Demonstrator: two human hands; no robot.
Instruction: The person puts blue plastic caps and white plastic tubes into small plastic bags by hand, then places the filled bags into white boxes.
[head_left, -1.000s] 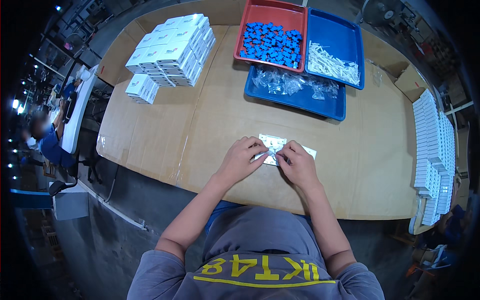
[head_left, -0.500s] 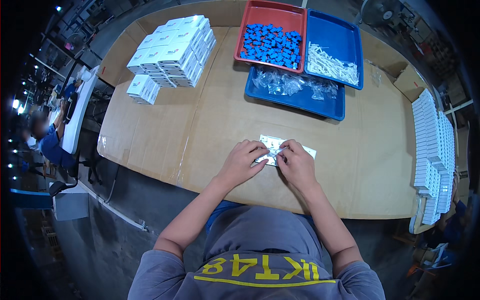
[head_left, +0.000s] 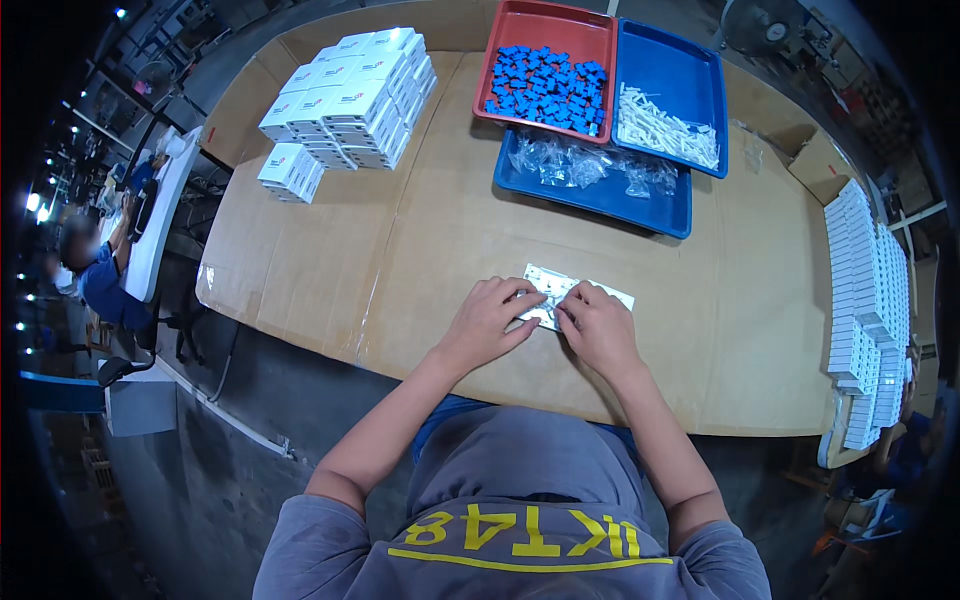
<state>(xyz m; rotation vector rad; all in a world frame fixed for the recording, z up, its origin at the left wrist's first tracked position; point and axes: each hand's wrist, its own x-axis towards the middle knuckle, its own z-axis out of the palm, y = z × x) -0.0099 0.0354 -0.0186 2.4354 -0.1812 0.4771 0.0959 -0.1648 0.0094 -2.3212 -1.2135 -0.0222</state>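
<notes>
Left fingers [head_left: 519, 286] and right fingers [head_left: 584, 292] curl over the white panel [head_left: 545, 275] — whether pinching, I can't tell — its long edge roughly ten-to-four o'clock.

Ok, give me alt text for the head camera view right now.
A person's left hand and right hand are at a flat white piece on a cardboard-covered table. Beyond are a red tray of blue parts, a blue tray of white sticks and a lower blue tray of clear plastic; white stacks stand at left and far right.
</notes>
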